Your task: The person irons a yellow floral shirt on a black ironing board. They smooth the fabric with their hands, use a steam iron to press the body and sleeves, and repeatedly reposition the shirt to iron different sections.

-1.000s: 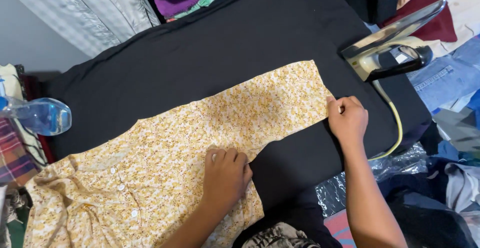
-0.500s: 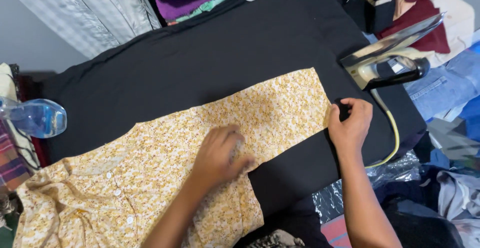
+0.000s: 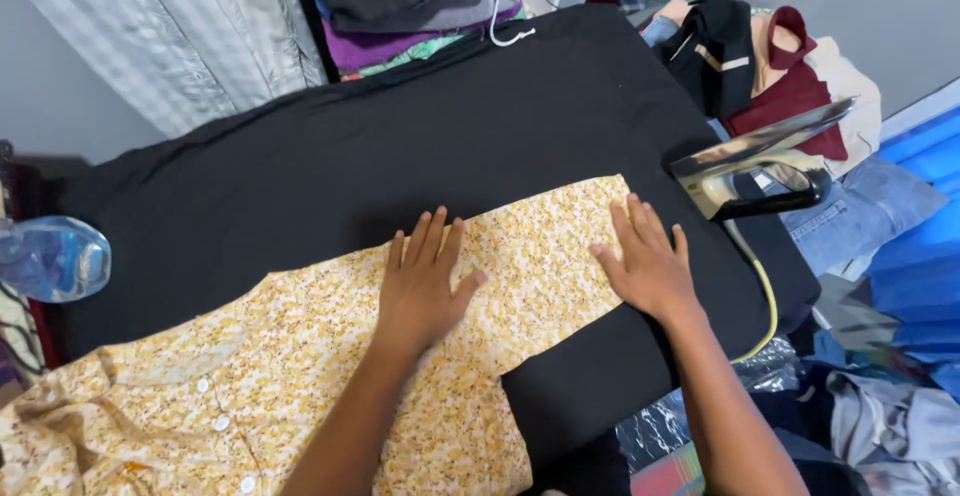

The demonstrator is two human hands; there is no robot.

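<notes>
Your right hand (image 3: 650,266) has let go of the yellow shirt's (image 3: 300,376) edge; both hands, left hand (image 3: 420,286) too, now press flat, fingers spread, holding nothing.

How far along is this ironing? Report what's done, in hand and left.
Done: the yellow floral garment lies spread on the black ironing surface. In hand: left hand and right hand press flat on its sleeve. Left: the iron stands untouched beside it.
</notes>
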